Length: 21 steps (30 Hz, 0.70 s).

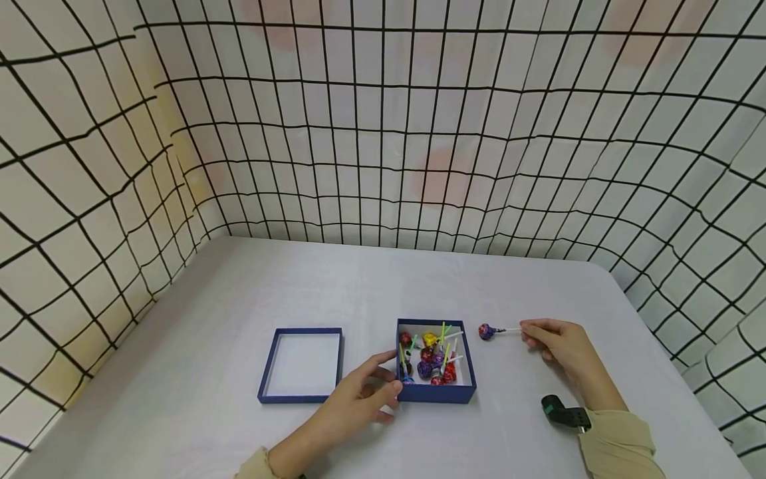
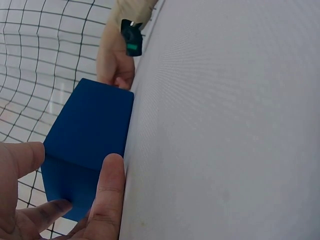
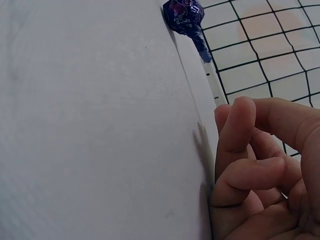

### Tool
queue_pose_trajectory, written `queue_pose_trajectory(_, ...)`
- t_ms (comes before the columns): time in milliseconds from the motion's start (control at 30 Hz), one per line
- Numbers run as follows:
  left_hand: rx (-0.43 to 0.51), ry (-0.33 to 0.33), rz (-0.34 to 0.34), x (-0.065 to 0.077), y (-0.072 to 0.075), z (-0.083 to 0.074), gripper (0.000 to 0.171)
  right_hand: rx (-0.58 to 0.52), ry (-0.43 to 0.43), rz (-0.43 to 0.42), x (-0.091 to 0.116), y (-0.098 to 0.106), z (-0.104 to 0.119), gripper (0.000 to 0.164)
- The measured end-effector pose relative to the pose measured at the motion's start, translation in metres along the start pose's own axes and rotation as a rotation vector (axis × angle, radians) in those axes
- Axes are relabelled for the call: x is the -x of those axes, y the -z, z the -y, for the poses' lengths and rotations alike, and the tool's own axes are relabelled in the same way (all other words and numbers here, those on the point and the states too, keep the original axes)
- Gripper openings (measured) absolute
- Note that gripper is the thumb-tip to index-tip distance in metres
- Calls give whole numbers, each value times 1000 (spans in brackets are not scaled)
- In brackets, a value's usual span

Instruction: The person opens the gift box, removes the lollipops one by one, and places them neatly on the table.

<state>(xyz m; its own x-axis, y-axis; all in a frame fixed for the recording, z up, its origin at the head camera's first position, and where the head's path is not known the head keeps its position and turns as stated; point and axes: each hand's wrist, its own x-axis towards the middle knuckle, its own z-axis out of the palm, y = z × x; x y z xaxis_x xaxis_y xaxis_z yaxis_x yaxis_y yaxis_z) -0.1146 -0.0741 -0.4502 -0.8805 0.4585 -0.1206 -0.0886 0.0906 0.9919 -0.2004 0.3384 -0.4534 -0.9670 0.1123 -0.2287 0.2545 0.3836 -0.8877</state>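
Observation:
A blue box (image 1: 437, 394) holds several wrapped lollipops (image 1: 426, 356) with coloured and white sticks. My left hand (image 1: 359, 399) touches the left side and near corner of this box with extended fingers (image 2: 112, 175); it is not wrapped round it. To the right of the box, my right hand (image 1: 553, 342) pinches the white stick end of a single lollipop (image 1: 487, 331) between thumb and fingers. That lollipop has a purple-blue wrapper (image 3: 184, 15), and its head points left toward the box, low over or on the table. Whether it touches the table I cannot tell.
A shallow blue-rimmed lid (image 1: 301, 399) with a white inside lies left of the box on the white-covered table (image 1: 359, 286). White curtains with a black grid (image 1: 383, 133) enclose the back and sides. A black wrist device (image 1: 562, 414) sits at the right sleeve.

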Motion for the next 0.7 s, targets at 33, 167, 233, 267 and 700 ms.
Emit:
queue_pose_trajectory(33, 0, -2, 0, 0, 0, 0, 63, 1, 2, 2, 0, 0, 0, 43)
queue_pose_trajectory(167, -1, -10, 2, 0, 0, 0, 62, 29, 17, 5, 1, 3, 3, 47)
queue_pose_trajectory(233, -3, -11, 3, 0, 0, -1, 63, 57, 39, 8, 2, 5, 6, 49)
queue_pose_trajectory(267, -3, -11, 3, 0, 0, -1, 63, 75, 48, 9, 4, 5, 8, 51)
queue_pose_trajectory(700, -16, 6, -3, 1, 1, -1, 62, 189, 233, 112, 26, -19, 66, 46)
